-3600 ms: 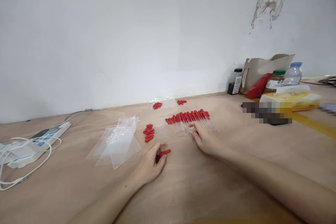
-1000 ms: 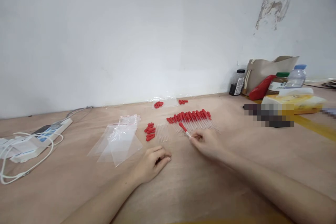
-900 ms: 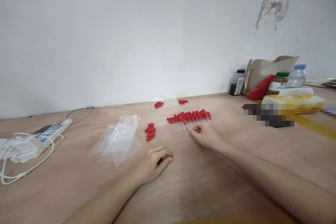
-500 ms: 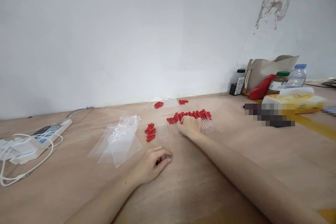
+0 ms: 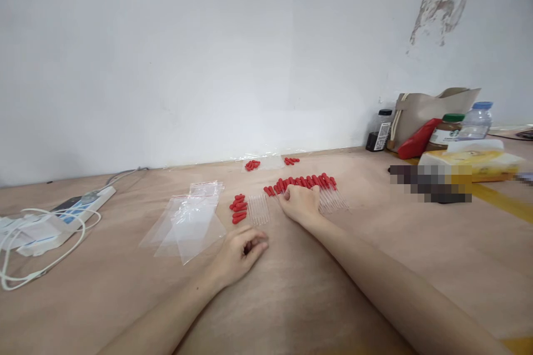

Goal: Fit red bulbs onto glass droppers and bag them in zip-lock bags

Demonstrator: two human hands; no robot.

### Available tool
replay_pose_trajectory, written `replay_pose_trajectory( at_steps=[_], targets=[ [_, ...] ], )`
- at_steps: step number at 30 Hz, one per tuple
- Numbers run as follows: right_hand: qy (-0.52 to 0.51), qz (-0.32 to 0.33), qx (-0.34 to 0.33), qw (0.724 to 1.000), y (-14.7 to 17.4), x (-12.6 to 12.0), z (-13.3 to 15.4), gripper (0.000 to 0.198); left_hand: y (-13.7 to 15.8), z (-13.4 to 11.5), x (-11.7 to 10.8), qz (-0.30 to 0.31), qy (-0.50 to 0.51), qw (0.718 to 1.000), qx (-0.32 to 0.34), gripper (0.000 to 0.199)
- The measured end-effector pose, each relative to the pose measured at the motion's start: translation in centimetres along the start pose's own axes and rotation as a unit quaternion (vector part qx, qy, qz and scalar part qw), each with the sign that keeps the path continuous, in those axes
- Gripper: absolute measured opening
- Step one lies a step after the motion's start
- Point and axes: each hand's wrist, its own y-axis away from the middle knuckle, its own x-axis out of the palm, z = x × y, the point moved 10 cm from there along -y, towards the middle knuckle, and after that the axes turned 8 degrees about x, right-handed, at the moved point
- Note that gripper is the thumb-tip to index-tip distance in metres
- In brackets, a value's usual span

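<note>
My right hand [image 5: 300,201] is closed over a row of glass droppers with red rubber bulbs [image 5: 320,180]; its fingers pinch down at a dropper near the row's left part, and the fingertips are partly hidden. My left hand [image 5: 239,252] rests on the table nearer to me, fingers loosely bent, with a gap between thumb and forefinger and nothing visible in it. Just beyond it lie bare glass tubes [image 5: 259,209], side by side. Left of those sits a small pile of red rubber bulbs [image 5: 239,208].
Clear zip bags [image 5: 189,227] overlap at left. More red bulbs [image 5: 252,165] lie by plastic film near the wall. A power strip [image 5: 66,224] with white cables is far left. At right stand a dark bottle [image 5: 378,132], a grey bag [image 5: 433,108], a jar [image 5: 447,130] and a tissue pack [image 5: 466,163].
My left hand has shifted slightly left, and its thumb and forefinger have moved a little. My right hand stays at the dropper row with hardly any shift.
</note>
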Motion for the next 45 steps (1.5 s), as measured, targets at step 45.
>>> replay_pose_trajectory(
  at_steps=[45],
  targets=[
    [-0.224,-0.016,-0.276,0.935,7.8,-5.8,-2.4,0.023,-0.5,-0.8,1.2,-0.058,0.060,0.995,-0.050,0.010]
  ],
)
